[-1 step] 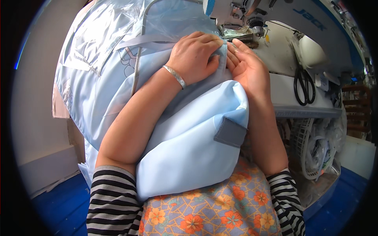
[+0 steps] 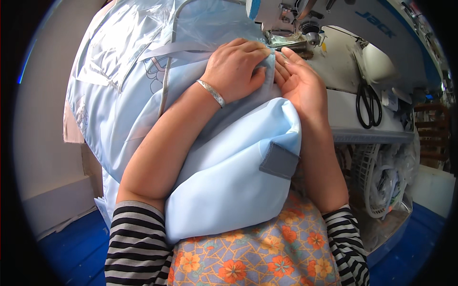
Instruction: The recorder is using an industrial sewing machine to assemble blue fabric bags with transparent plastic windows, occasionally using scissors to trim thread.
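The left forearm (image 2: pixel 164 138) slants from 8 o'clock to the left hand (image 2: pixel 236 66) near 12, its back upward, fingers bent toward 2, thumb below them. The right forearm (image 2: pixel 322 157) rises from 4; the right hand (image 2: pixel 305 86), at 1, shows its palm, fingers lightly curled.

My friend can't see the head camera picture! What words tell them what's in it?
A person's left hand lies palm-down on light blue cloth beside a sewing machine, with the right hand, palm showing, at the cloth's edge. Black-handled scissors lie to the right, above a white basket.
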Tool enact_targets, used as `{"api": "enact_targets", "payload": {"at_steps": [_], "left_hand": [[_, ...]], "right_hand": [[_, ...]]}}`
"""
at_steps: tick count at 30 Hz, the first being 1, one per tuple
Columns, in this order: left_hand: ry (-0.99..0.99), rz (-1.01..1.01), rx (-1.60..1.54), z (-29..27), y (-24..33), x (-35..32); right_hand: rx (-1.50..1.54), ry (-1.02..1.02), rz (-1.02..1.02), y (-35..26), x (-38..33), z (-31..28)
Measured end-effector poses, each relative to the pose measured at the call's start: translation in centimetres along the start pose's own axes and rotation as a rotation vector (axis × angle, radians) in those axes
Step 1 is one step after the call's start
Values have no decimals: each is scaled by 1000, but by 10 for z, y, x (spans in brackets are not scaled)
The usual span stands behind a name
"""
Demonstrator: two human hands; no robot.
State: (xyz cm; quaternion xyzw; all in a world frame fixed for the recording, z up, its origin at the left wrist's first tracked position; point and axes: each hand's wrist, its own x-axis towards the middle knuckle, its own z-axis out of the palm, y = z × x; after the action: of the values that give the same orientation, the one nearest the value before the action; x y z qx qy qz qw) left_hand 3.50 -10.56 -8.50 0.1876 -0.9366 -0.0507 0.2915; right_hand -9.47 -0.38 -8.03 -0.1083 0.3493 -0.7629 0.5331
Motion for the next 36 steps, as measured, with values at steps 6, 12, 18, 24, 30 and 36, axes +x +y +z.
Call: {"api": "enact_targets", "payload": {"at_steps": [6,12,18,24,30,36], "left_hand": [[-10,-36,-14,2,0,2],[4,-28,0,1,4,7],[-2,-34,86,9,7,11],[34,-5,91,10,1,13],[17,-17,103,11,-1,13],[-145,-82,123,5,2,17]], "right_hand": [[9,-11,20,-3,4,-2],[-55,-70,45,-10,2,2],[-74,-97,57,-13,0,2],[-104,-48,-2,-16,4,-11],[-872,-71,-479,-41,33,-22],[-1272,-97,-725,-70,45,-22]]}}
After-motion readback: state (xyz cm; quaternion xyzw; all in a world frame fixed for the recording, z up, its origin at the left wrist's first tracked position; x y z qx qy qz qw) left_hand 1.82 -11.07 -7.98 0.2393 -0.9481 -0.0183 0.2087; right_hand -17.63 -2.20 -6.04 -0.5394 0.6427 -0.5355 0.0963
